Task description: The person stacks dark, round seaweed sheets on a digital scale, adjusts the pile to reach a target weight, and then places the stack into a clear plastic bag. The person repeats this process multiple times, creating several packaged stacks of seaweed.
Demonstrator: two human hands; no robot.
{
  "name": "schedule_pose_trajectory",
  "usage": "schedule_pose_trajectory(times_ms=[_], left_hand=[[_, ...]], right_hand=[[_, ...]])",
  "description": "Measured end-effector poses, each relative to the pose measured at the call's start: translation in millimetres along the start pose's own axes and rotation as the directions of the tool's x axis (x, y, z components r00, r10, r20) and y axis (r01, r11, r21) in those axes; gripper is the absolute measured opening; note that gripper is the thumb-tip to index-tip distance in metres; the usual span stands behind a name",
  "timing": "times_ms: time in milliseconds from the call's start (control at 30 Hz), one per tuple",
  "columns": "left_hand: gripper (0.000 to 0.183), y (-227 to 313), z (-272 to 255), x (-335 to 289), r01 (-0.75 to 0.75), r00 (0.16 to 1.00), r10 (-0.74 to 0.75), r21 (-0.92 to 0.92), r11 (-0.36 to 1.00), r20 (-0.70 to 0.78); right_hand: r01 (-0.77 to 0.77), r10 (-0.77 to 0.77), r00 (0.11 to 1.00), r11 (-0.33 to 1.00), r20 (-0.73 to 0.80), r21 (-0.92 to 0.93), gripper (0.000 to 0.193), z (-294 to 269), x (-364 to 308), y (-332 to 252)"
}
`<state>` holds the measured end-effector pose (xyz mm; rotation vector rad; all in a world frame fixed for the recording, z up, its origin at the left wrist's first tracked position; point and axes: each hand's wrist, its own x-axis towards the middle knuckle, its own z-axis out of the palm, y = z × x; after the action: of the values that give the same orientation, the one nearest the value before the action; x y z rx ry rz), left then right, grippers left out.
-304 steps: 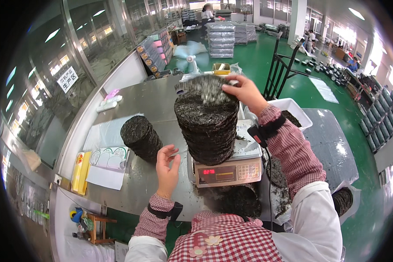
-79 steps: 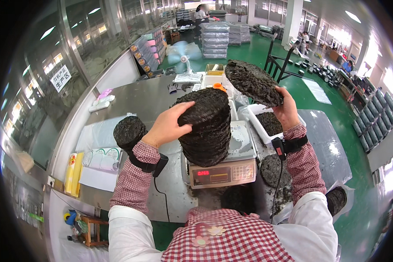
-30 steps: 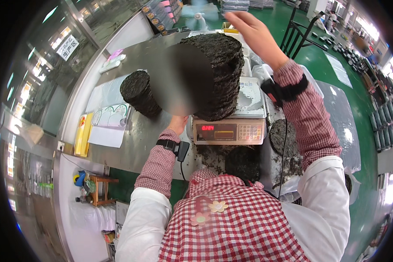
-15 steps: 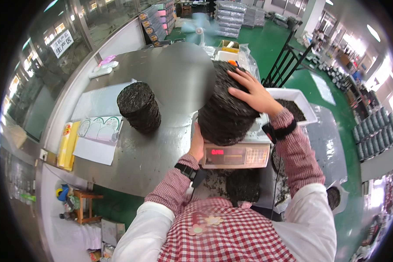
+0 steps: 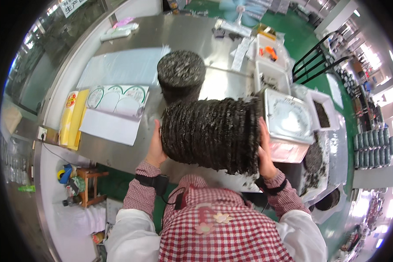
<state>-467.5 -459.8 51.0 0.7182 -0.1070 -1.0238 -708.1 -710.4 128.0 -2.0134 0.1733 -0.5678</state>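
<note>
A dark stack of round dried seaweed sheets (image 5: 212,133) lies on its side in the air between my two palms, above the table's near edge. My left hand (image 5: 156,146) presses its left end and my right hand (image 5: 266,150) its right end, the fingers partly behind the stack. A second seaweed stack (image 5: 181,72) stands upright on the metal table (image 5: 161,32), just beyond; its lower part is hidden by the held one. To the right is a weighing scale (image 5: 289,150) with a bare silvery pan (image 5: 288,115).
On the left lie a white paper sheet (image 5: 111,126), printed labels (image 5: 118,96), a yellow packet (image 5: 74,118) and clear plastic sheets (image 5: 122,65). White bins (image 5: 273,78) line the right side. A blue fan (image 5: 240,11) stands at the far end; a black trolley frame (image 5: 318,59) is beyond.
The stack has come off the scale to the left and been tipped from upright onto its side. My right hand went from its top to its right end. The view has shifted.
</note>
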Motion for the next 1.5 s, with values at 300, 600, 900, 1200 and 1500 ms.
schedule_pose_trajectory(times_ms=[300, 600, 900, 1200, 1500], left_hand=[[0.079, -10, -88, -15, 0.186, 0.954, -0.071, 0.386, 0.903, -0.293], [0.084, -41, -130, 1, 0.466, 0.824, -0.159, 0.490, 0.737, -0.544], [0.072, -54, -99, 38, 0.333, 0.925, -0.341, -0.074, 0.940, -0.165], [0.056, -186, -153, 126, 0.368, 0.884, -0.428, -0.284, 0.886, -0.190], [0.014, 17, 5, 155, -0.635, 0.507, 0.778, 0.771, 0.045, 0.372]], right_hand=[[-0.335, 0.339, 0.941, 0.937, 0.021, -0.102, 0.063, 111, -91, 151], [-0.651, 0.718, 0.695, 0.605, 0.040, 0.458, 0.067, 152, -87, 158], [-0.297, 0.257, 0.955, 0.827, -0.148, -0.478, 0.053, 94, 0, 26], [-0.240, 0.171, 0.970, 0.545, -0.174, -0.803, 0.073, 143, 52, 77], [-0.125, 0.084, 0.992, 0.507, -0.096, -0.853, 0.084, 121, 92, 123]])
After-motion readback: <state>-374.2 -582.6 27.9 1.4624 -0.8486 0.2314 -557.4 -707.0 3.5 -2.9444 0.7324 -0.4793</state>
